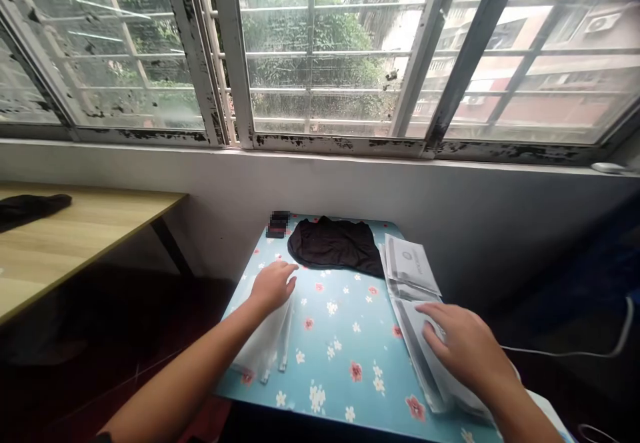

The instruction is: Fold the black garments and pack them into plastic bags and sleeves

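My left hand [274, 286] hovers over the left part of a blue flowered table [340, 383], fingers apart and holding nothing. Beneath that hand and forearm lie clear frosted plastic bags [263, 353]. A folded black cloth [335, 244] rests at the far side of the table, just beyond my left fingertips. On the right, my right hand [463, 343] is over a pile of packaged plastic bags [413, 264], its thumb and fingers spread. Whether its fingertips touch the pile cannot be made out.
At the table's far left corner stands a small dark item [277, 224], blurred out. A yellow wooden table [100, 223] with a black cloth [35, 208] is to the left. Behind are a wall and barred windows [330, 63]. A white cable [565, 353] runs at the right.
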`<state>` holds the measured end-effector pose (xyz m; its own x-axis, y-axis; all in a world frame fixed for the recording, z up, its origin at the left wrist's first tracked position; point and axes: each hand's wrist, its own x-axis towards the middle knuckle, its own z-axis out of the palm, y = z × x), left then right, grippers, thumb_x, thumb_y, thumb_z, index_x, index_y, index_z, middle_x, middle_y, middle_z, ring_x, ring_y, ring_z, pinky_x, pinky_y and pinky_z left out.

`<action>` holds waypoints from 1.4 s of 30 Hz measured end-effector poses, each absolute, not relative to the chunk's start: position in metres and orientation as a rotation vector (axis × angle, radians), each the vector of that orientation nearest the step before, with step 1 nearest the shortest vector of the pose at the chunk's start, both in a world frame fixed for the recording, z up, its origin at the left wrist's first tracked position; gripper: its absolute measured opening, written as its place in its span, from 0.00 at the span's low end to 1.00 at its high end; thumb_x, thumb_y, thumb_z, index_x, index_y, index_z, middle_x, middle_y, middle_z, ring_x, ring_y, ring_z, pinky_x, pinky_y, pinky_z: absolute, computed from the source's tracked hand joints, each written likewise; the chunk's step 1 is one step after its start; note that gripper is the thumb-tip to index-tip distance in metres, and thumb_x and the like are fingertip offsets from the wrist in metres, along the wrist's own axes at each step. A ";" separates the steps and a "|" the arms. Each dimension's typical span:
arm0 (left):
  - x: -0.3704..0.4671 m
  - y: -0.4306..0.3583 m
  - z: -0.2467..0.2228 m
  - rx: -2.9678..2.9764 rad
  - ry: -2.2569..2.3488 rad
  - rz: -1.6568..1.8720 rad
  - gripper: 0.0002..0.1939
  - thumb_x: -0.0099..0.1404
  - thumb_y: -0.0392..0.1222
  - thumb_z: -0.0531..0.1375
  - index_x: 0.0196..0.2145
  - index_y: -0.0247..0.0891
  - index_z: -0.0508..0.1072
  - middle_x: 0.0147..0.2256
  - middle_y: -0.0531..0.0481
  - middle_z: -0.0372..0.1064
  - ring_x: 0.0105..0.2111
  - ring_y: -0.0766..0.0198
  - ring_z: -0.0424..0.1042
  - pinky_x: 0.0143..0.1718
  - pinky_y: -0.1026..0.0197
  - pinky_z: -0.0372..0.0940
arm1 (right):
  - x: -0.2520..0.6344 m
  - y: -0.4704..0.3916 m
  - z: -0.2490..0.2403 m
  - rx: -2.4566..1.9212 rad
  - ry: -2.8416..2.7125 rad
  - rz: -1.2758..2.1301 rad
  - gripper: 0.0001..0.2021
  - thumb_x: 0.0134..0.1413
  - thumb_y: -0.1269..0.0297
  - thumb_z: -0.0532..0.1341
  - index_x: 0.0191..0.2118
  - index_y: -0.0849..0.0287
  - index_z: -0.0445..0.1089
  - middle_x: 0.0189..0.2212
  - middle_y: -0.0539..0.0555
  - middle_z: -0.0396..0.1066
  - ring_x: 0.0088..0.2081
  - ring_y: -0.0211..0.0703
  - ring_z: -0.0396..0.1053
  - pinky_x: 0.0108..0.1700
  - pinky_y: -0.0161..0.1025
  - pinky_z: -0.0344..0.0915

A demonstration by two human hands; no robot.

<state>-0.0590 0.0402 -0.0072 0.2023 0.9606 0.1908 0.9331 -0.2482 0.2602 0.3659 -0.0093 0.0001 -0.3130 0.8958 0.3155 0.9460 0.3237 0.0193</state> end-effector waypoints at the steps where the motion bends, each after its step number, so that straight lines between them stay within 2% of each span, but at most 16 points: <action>1: -0.062 0.056 -0.007 2.365 1.867 0.472 0.17 0.72 0.39 0.55 0.54 0.42 0.76 0.49 0.43 0.76 0.51 0.49 0.73 0.49 0.52 0.69 | 0.348 0.005 0.010 -1.643 -2.348 -0.328 0.18 0.64 0.60 0.52 0.48 0.51 0.79 0.46 0.55 0.80 0.47 0.55 0.75 0.51 0.53 0.67; 5: -0.069 0.112 -0.013 2.412 1.768 0.445 0.17 0.70 0.41 0.58 0.55 0.44 0.76 0.50 0.44 0.75 0.52 0.51 0.72 0.50 0.56 0.68 | 0.292 0.062 0.022 -1.686 -2.472 -0.459 0.16 0.67 0.64 0.53 0.44 0.55 0.79 0.41 0.58 0.79 0.46 0.54 0.72 0.54 0.53 0.60; 10: -0.071 0.148 -0.026 2.449 1.658 0.378 0.24 0.64 0.46 0.66 0.58 0.45 0.75 0.48 0.43 0.72 0.49 0.49 0.73 0.48 0.56 0.68 | 0.280 0.115 -0.002 -1.741 -2.524 -0.457 0.06 0.57 0.68 0.63 0.34 0.58 0.79 0.41 0.62 0.76 0.49 0.58 0.68 0.58 0.56 0.51; 13: -0.072 0.160 -0.033 2.417 1.655 0.376 0.22 0.63 0.44 0.67 0.55 0.47 0.78 0.46 0.45 0.73 0.46 0.52 0.74 0.45 0.58 0.68 | 0.284 0.126 -0.010 -1.736 -2.534 -0.440 0.11 0.60 0.69 0.60 0.30 0.57 0.78 0.37 0.60 0.76 0.46 0.55 0.69 0.57 0.55 0.51; 15: -0.073 0.166 -0.034 2.392 1.650 0.393 0.16 0.63 0.42 0.66 0.49 0.47 0.82 0.43 0.47 0.74 0.42 0.56 0.75 0.43 0.60 0.69 | 0.285 0.127 -0.009 -1.714 -2.526 -0.443 0.14 0.63 0.68 0.57 0.30 0.55 0.78 0.35 0.57 0.77 0.43 0.53 0.70 0.56 0.53 0.52; 18: -0.073 0.172 -0.027 2.365 1.648 0.463 0.09 0.63 0.39 0.65 0.40 0.45 0.84 0.39 0.48 0.76 0.39 0.58 0.75 0.43 0.61 0.69 | 0.286 0.127 0.003 -1.685 -2.462 -0.497 0.15 0.67 0.66 0.54 0.36 0.55 0.78 0.36 0.57 0.77 0.43 0.52 0.70 0.56 0.51 0.51; 21: -0.073 0.170 -0.005 2.339 1.691 0.603 0.10 0.66 0.37 0.62 0.41 0.41 0.84 0.41 0.46 0.77 0.42 0.57 0.75 0.45 0.61 0.69 | 0.289 0.127 0.024 -1.673 -2.372 -0.560 0.17 0.70 0.65 0.49 0.43 0.58 0.76 0.39 0.59 0.77 0.43 0.52 0.70 0.56 0.50 0.51; 25: -0.091 0.136 0.040 2.334 1.717 0.765 0.14 0.71 0.40 0.57 0.47 0.41 0.82 0.43 0.46 0.75 0.42 0.59 0.73 0.47 0.60 0.68 | 0.301 0.104 0.054 -1.534 -2.266 -0.632 0.17 0.71 0.64 0.48 0.45 0.59 0.74 0.40 0.58 0.77 0.43 0.51 0.69 0.58 0.48 0.51; 28: -0.115 0.079 0.058 2.429 1.551 0.738 0.12 0.71 0.46 0.59 0.43 0.43 0.83 0.40 0.47 0.76 0.41 0.59 0.73 0.46 0.59 0.67 | 0.313 0.057 0.062 -1.202 -2.454 -0.559 0.12 0.69 0.65 0.52 0.40 0.57 0.74 0.35 0.55 0.76 0.38 0.49 0.68 0.53 0.47 0.54; 30: -0.126 0.032 0.053 2.406 1.485 0.632 0.13 0.71 0.48 0.58 0.42 0.45 0.83 0.38 0.47 0.76 0.39 0.59 0.73 0.44 0.60 0.67 | 0.318 0.018 0.054 -0.960 -2.750 -0.356 0.12 0.66 0.70 0.53 0.37 0.55 0.73 0.31 0.53 0.73 0.33 0.45 0.66 0.47 0.45 0.56; 33: -0.128 -0.032 0.027 2.323 1.325 0.481 0.11 0.71 0.49 0.60 0.41 0.48 0.83 0.35 0.48 0.77 0.37 0.59 0.74 0.41 0.61 0.67 | 0.317 -0.032 0.028 -0.862 -2.940 -0.048 0.09 0.59 0.74 0.55 0.31 0.55 0.69 0.28 0.50 0.71 0.29 0.43 0.64 0.38 0.42 0.54; 36: -0.121 -0.070 -0.001 2.208 1.349 0.481 0.11 0.68 0.52 0.63 0.42 0.47 0.82 0.34 0.49 0.77 0.36 0.59 0.74 0.40 0.61 0.67 | 0.315 -0.059 0.004 -0.859 -3.024 0.194 0.06 0.54 0.69 0.62 0.27 0.55 0.67 0.27 0.48 0.71 0.29 0.42 0.66 0.35 0.41 0.54; 38: -0.120 -0.075 -0.012 2.148 1.399 0.563 0.13 0.71 0.52 0.60 0.42 0.45 0.81 0.35 0.48 0.77 0.36 0.59 0.75 0.40 0.61 0.67 | 0.314 -0.061 -0.001 -0.904 -3.000 0.231 0.08 0.56 0.64 0.63 0.27 0.55 0.68 0.27 0.49 0.71 0.30 0.42 0.67 0.36 0.41 0.55; 42: -0.125 -0.045 -0.016 2.041 1.586 0.712 0.18 0.73 0.54 0.55 0.42 0.43 0.81 0.39 0.47 0.79 0.36 0.58 0.75 0.37 0.61 0.67 | 0.310 -0.033 0.005 -1.058 -2.798 0.118 0.12 0.68 0.63 0.55 0.33 0.56 0.73 0.31 0.53 0.73 0.34 0.45 0.69 0.39 0.42 0.59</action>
